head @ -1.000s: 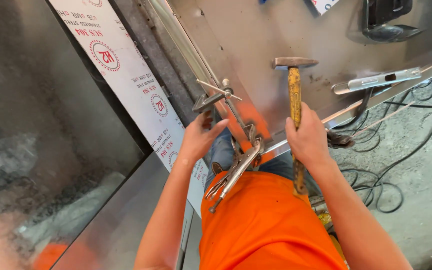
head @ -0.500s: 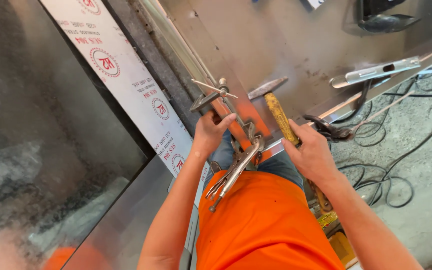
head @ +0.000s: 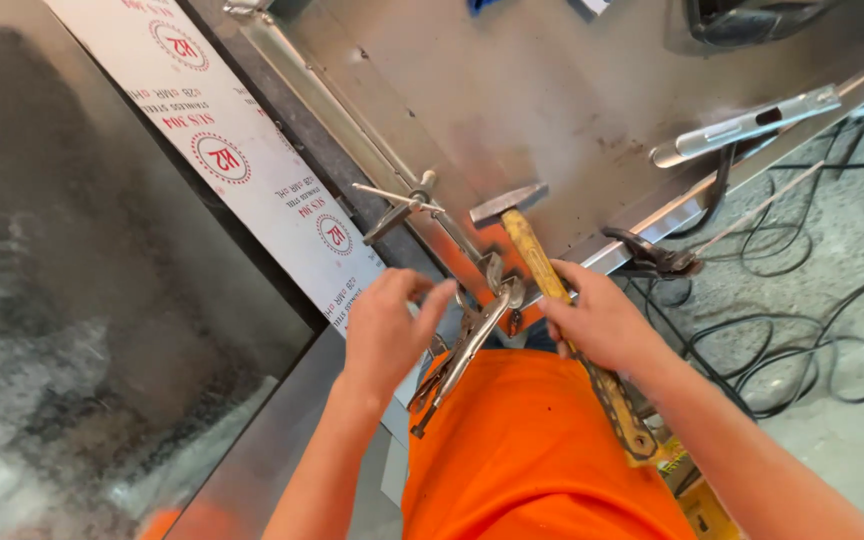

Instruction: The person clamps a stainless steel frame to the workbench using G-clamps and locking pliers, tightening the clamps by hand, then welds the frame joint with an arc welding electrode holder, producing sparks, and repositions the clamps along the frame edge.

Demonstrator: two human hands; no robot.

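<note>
My right hand [head: 602, 322] grips a hammer [head: 537, 262] by its worn wooden handle; the steel head points up and left, just over a stainless steel sheet [head: 552, 90]. Locking pliers [head: 472, 335] are clamped on the folded edge of the sheet, their handles hanging down toward my orange trousers [head: 532, 450]. My left hand [head: 390, 325] hovers just left of the pliers with fingers apart, holding nothing. A screw clamp [head: 407, 205] with a crossbar sits on the sheet's edge above the pliers.
A white sheet with red round marks [head: 232, 150] lies at the left beside a dull grey metal surface [head: 72, 320]. A second pair of locking pliers [head: 747, 125] lies on the sheet at the upper right. Black cables [head: 802, 330] snake over the concrete floor on the right.
My left hand has let go of the clamp and dropped back, fingers apart. The hammer has swung from upright down to the left, its head now near the clamp.
</note>
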